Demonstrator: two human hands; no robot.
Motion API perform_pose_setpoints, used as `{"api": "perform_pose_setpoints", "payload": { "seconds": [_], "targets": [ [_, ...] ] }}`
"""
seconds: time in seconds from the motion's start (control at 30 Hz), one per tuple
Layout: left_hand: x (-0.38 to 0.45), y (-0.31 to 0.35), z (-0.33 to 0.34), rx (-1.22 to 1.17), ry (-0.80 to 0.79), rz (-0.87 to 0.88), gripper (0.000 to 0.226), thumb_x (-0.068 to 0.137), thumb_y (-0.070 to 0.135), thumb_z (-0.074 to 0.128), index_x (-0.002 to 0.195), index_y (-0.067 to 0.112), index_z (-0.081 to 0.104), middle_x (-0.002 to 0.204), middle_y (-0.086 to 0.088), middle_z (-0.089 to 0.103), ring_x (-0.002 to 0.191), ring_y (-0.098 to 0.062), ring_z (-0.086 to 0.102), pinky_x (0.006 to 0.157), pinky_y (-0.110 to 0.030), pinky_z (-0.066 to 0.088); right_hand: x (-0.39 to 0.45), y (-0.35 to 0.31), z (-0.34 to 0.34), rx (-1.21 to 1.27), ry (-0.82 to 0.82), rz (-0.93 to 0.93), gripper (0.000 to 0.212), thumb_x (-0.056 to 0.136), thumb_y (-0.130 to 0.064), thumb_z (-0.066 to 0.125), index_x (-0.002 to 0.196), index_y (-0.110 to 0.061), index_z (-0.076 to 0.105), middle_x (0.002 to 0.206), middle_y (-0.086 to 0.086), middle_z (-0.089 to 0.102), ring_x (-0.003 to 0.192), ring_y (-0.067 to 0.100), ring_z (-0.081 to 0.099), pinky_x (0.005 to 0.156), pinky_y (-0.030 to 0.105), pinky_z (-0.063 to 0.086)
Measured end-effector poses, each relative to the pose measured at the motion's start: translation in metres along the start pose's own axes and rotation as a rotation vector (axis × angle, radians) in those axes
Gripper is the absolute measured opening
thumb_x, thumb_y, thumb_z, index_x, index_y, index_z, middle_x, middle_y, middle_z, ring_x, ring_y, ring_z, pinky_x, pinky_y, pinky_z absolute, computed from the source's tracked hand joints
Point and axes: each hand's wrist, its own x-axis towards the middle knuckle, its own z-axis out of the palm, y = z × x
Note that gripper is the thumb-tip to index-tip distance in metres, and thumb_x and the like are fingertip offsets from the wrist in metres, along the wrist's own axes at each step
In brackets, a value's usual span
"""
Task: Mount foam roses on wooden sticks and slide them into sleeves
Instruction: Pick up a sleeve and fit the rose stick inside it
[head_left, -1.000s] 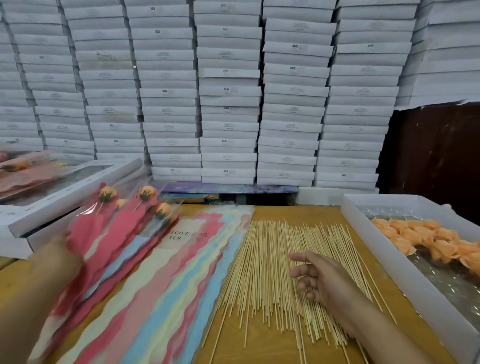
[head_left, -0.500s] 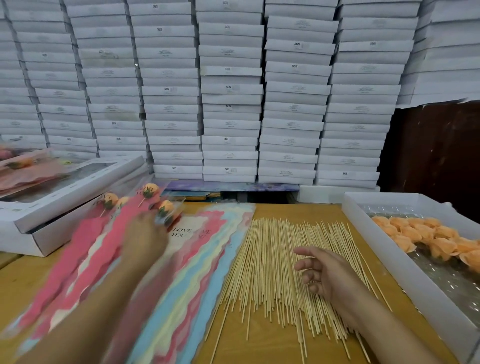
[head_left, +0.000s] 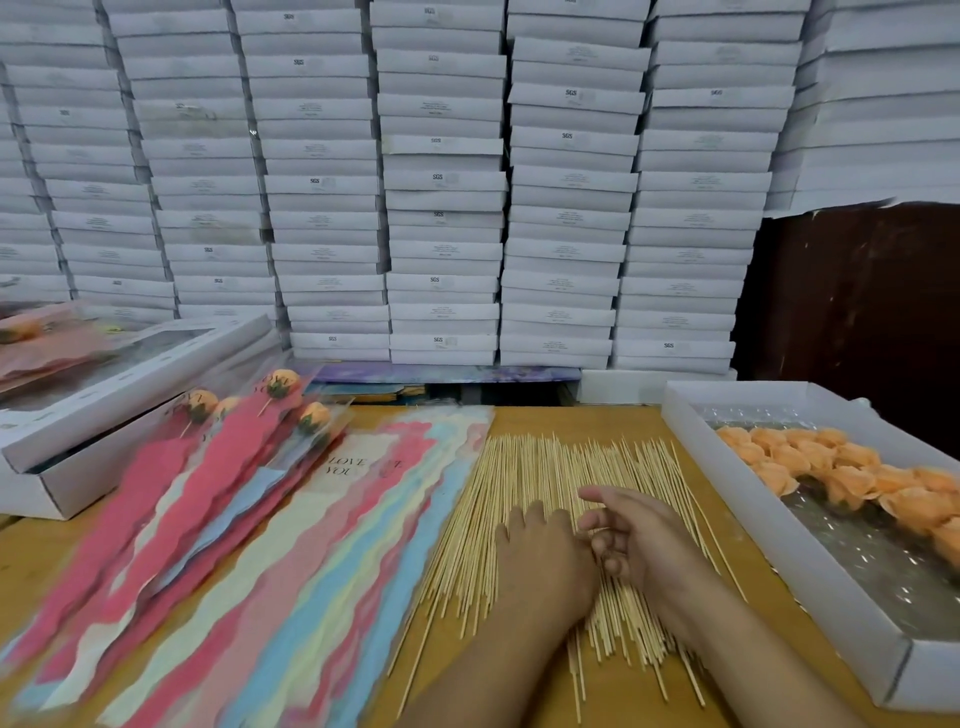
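The tray (head_left: 769, 525) at the right table edge is an open white box with a clear liner. It holds the loose orange roses (head_left: 841, 473), clustered in its far half; the near half shows bare liner. An open white box (head_left: 119, 405) sits at the far left, with wrapped flowers blurred on top of it.

The sticks (head_left: 519, 499) lie as a flat fan on the table (head_left: 644, 696) at centre, points toward the far wall. The sleeves (head_left: 291, 561) lie overlapped just left of the sticks, touching their left edge. Four finished roses (head_left: 311, 418) in sleeves rest on the far left of that layer.

The left hand (head_left: 545, 566) rests palm down on the sticks, fingers curled; whether it grips a stick cannot be determined. The right hand (head_left: 639, 540) lies beside it, palm toward the left, fingers loosely curled, holding nothing visible.

A strip of bare table separates the sticks from the tray. Stacked boxes (head_left: 441, 182) close off the far edge
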Motion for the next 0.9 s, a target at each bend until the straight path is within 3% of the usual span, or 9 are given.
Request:
{"api": "perform_pose_setpoints", "payload": {
  "seconds": [0.23,0.3,0.4,0.5,0.6,0.7,0.9],
  "targets": [
    [-0.001,-0.008,0.007,0.008,0.042,0.017,0.051,0.105,0.036,0.024,0.153,0.021,0.036,0.164,-0.007,0.025,0.153,-0.028,0.015,0.125,-0.047,0.01,-0.006,-0.008,0.002,-0.124,0.092,-0.118,0.021,0.099,-0.008,0.051,0.106,-0.014,0.07,0.077,0.004,0.072,0.057,0.011,0.059,0.047,0.023,0.045],
    [0.0,-0.009,0.008,0.003,0.041,0.02,0.052,0.105,0.037,0.023,0.153,0.021,0.036,0.164,-0.007,0.025,0.153,-0.028,0.015,0.125,-0.047,0.009,-0.008,-0.015,0.0,-0.325,0.197,-0.222,0.022,0.096,-0.01,0.055,0.107,-0.021,0.07,0.087,-0.002,0.074,0.068,0.01,0.063,0.057,0.026,0.05],
    [0.001,-0.01,0.009,-0.001,0.036,0.032,0.054,0.105,0.04,0.021,0.154,0.021,0.035,0.165,-0.006,0.024,0.153,-0.028,0.014,0.125,-0.048,0.008,-0.006,-0.041,-0.013,-0.539,0.334,-0.336,0.022,0.096,-0.016,0.057,0.113,-0.026,0.067,0.104,-0.005,0.069,0.097,0.016,0.064,0.085,0.04,0.055],
    [0.0,-0.011,0.01,-0.009,0.02,0.031,0.055,0.105,0.04,0.019,0.154,0.021,0.033,0.165,-0.005,0.023,0.153,-0.028,0.012,0.125,-0.048,0.006,0.003,-0.079,-0.038,-0.743,0.425,-0.364,0.029,0.097,-0.012,0.055,0.123,-0.018,0.066,0.114,-0.002,0.066,0.11,0.02,0.06,0.092,0.036,0.047],
    [-0.001,-0.01,0.008,-0.017,0.015,0.026,0.055,0.105,0.04,0.019,0.154,0.021,0.033,0.166,-0.005,0.021,0.154,-0.028,0.011,0.125,-0.048,0.005,0.019,-0.108,-0.075,-0.991,0.535,-0.237,0.038,0.094,-0.006,0.05,0.13,-0.013,0.061,0.132,0.008,0.062,0.122,0.028,0.055,0.1,0.04,0.043],
    [-0.002,-0.009,0.007,-0.022,0.015,0.025,0.054,0.105,0.04,0.019,0.154,0.021,0.034,0.165,-0.005,0.022,0.153,-0.027,0.012,0.125,-0.048,0.006,0.034,-0.113,-0.111,-1.161,0.574,-0.039,0.044,0.091,-0.001,0.052,0.134,-0.009,0.058,0.132,0.017,0.06,0.117,0.034,0.057,0.098,0.045,0.049],
    [-0.001,-0.008,0.007,-0.038,0.005,0.016,0.055,0.106,0.041,0.018,0.154,0.021,0.033,0.166,-0.006,0.02,0.154,-0.028,0.009,0.125,-0.047,0.003,0.045,-0.09,-0.148,-1.353,0.39,0.16,0.044,0.094,0.002,0.052,0.136,-0.008,0.057,0.142,0.016,0.054,0.12,0.032,0.054,0.098,0.036,0.046]
  ]
}}
